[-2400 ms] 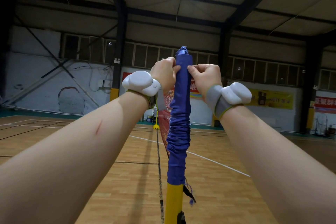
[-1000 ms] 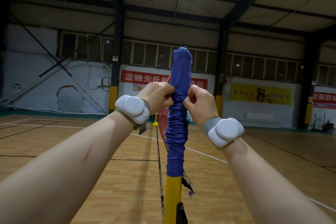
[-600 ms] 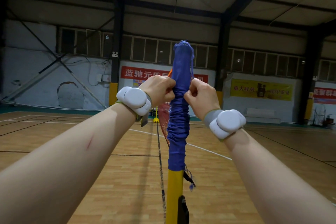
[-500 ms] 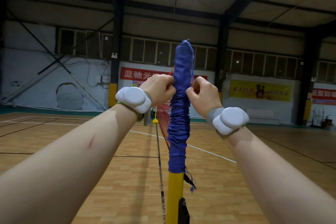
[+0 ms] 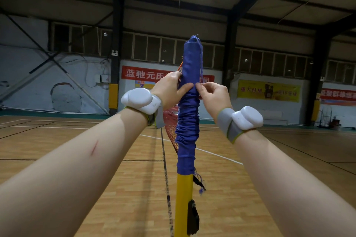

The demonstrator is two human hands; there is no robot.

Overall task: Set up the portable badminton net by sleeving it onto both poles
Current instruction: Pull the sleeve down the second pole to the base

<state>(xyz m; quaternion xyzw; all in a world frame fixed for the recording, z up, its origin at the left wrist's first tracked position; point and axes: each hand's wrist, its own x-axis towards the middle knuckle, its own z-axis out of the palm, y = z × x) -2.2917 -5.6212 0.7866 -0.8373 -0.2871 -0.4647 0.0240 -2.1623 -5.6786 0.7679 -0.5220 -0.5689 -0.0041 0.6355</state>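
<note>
Both the left hand (image 5: pixel 169 90) and right hand (image 5: pixel 212 96) pinch the bunched blue net sleeve (image 5: pixel 187 121) on the upright yellow pole (image 5: pixel 183 204). Red netting (image 5: pixel 170 119) trails behind over wooden court floor (image 5: pixel 134 188); banners (image 5: pixel 268 90) line the far wall.

Head cam, fwd, close on pole (image 5: pixel 184 194)
</note>
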